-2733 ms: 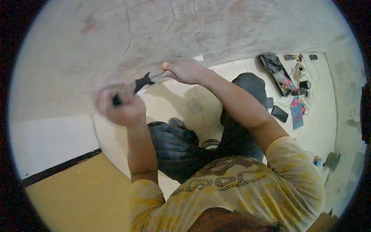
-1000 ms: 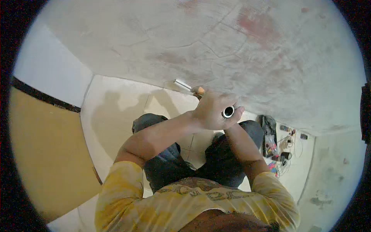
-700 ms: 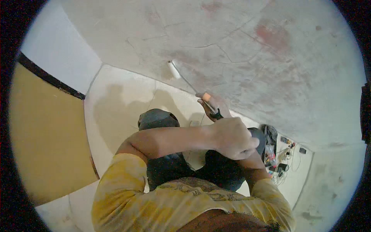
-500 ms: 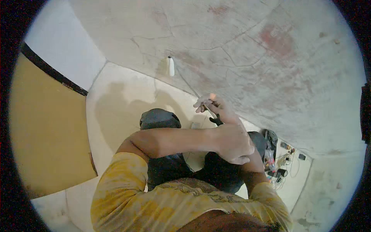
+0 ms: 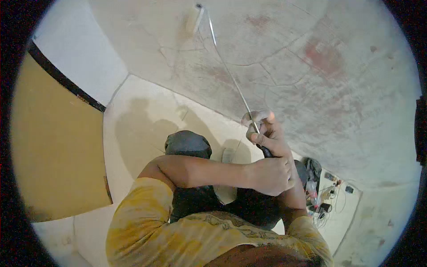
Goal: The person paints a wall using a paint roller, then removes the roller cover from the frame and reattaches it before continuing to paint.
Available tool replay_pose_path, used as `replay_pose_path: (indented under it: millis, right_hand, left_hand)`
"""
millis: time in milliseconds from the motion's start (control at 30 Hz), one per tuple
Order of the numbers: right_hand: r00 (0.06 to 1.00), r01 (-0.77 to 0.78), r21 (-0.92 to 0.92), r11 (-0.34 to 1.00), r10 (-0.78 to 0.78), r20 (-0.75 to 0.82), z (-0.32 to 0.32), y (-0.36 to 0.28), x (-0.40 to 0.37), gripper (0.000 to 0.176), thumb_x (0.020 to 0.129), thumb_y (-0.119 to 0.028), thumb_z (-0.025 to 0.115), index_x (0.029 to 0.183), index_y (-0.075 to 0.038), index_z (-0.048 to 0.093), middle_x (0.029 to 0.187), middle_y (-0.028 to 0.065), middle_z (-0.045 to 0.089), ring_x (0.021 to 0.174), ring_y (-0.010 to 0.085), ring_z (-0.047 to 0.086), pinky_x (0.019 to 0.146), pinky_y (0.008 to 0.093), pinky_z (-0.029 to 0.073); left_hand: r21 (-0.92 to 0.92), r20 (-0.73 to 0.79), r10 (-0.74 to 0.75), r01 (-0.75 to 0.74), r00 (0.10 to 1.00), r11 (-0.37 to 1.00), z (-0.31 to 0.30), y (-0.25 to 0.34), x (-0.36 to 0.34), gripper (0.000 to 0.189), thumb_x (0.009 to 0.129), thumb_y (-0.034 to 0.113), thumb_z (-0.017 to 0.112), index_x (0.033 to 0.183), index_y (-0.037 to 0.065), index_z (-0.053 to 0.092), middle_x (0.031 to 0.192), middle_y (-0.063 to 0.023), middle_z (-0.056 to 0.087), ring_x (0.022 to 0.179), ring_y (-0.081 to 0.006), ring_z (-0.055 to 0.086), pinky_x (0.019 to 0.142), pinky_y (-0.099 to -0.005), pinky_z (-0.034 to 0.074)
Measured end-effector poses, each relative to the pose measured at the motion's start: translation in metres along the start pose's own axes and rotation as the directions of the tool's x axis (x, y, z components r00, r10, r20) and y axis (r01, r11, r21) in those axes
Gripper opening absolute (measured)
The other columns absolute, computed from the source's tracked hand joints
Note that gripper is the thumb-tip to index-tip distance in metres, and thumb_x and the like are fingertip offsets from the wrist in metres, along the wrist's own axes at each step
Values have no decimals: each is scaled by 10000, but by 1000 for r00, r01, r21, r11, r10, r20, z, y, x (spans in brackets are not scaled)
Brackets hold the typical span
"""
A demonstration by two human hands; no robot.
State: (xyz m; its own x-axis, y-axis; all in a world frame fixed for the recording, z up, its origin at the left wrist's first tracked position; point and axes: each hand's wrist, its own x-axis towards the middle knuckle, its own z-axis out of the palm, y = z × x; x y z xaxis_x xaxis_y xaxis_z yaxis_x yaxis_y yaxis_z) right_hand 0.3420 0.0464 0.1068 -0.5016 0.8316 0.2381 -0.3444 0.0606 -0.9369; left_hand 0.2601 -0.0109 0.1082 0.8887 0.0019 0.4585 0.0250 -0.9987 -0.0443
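A paint roller [image 5: 194,21] with a pale sleeve is against the stained wall at the top. Its thin metal rod [image 5: 235,82] runs down to a black handle [image 5: 266,151]. My right hand [image 5: 270,135] has its fingers curled around the rod near the handle. Just below, my left hand [image 5: 272,176] is closed at the lower end of the handle, beside my right wrist. The handle's end is hidden by this hand.
A grey-white wall [image 5: 333,102] with cracks and reddish patches slopes across the right. Cables and small items [image 5: 327,207] lie on the floor at the right, near a plastic bottle [image 5: 312,189]. A tan panel [image 5: 62,147] with a dark edge is at the left.
The roller has moved up the wall, and more of its rod shows. My right hand has shifted slightly down and right, with its fingers more curled. My left hand has closed near the handle's end.
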Motion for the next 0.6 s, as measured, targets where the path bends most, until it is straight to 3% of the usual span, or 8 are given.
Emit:
replay_pose_path:
  millis: [33, 67, 133, 333, 433, 500, 567, 600]
  right_hand:
    - [999, 48, 69, 996, -47, -15, 0, -1, 0, 355, 844, -112, 714, 1116, -109, 487, 1184, 122, 551, 715, 72, 479, 614, 217, 410]
    - [991, 100, -54, 993, -104, -81, 1, -3, 1, 282, 854, -56, 664, 1058, -74, 470, 1112, 223, 549, 584, 76, 428, 540, 227, 376]
    - [988, 153, -7, 988, -154, -35, -9, 9, 2, 267, 866, -63, 654, 1056, -74, 466, 1124, 238, 554, 557, 77, 424, 524, 231, 377]
    - [946, 322, -20, 947, -321, 50, -15, 10, 1, 282, 872, -59, 646, 1075, -78, 451, 1261, 350, 490, 528, 89, 439, 510, 255, 395]
    - [962, 272, 33, 962, -271, -32, -4, -3, -7, 225, 872, -94, 668, 989, -82, 476, 952, 184, 544, 547, 108, 468, 570, 288, 453]
    - [966, 249, 79, 965, -242, -87, 9, -21, -9, 201, 877, -111, 673, 954, -86, 489, 852, 128, 598, 560, 122, 495, 599, 308, 486]
    - [958, 278, 105, 955, -268, -101, 15, -28, -7, 196, 883, -107, 664, 972, -93, 490, 987, 203, 633, 566, 133, 527, 593, 317, 496]
    - [937, 347, 62, 936, -342, -75, 11, -25, -2, 200, 889, -112, 658, 999, -103, 491, 1190, 321, 568, 569, 144, 573, 538, 300, 478]
  left_hand:
    - [93, -82, -3, 10, 997, 996, -1, -3, 0, 281, 798, 326, 579, 887, 65, 638, 810, -81, 671, 795, -244, 656, 765, -400, 485]
    - [63, -120, 2, 6, 993, 998, -2, -5, 2, 270, 788, 318, 580, 880, 70, 635, 821, -72, 663, 820, -233, 642, 797, -400, 468]
    - [7, -197, 9, -8, 980, 1000, -8, -7, 4, 248, 766, 303, 580, 866, 81, 628, 844, -54, 648, 869, -210, 614, 860, -399, 434]
    - [14, -386, 60, -59, 921, 998, -19, 2, 10, 202, 720, 258, 589, 845, 100, 612, 831, -18, 615, 846, -185, 595, 831, -378, 432]
    - [28, -336, 107, -104, 936, 994, -24, 3, 10, 188, 721, 245, 589, 845, 105, 607, 841, -7, 607, 837, -175, 590, 824, -356, 433]
    - [57, -361, 149, -138, 920, 989, -25, 2, 8, 177, 722, 235, 588, 840, 105, 601, 839, -4, 606, 834, -170, 587, 818, -346, 433]
    - [87, -377, 181, -160, 908, 983, -24, -3, 2, 170, 721, 234, 588, 834, 106, 595, 838, -1, 603, 827, -164, 581, 812, -337, 432]
    - [101, -378, 193, -166, 906, 981, -25, -5, 1, 169, 720, 236, 588, 829, 107, 592, 837, 1, 602, 821, -162, 577, 809, -333, 431]
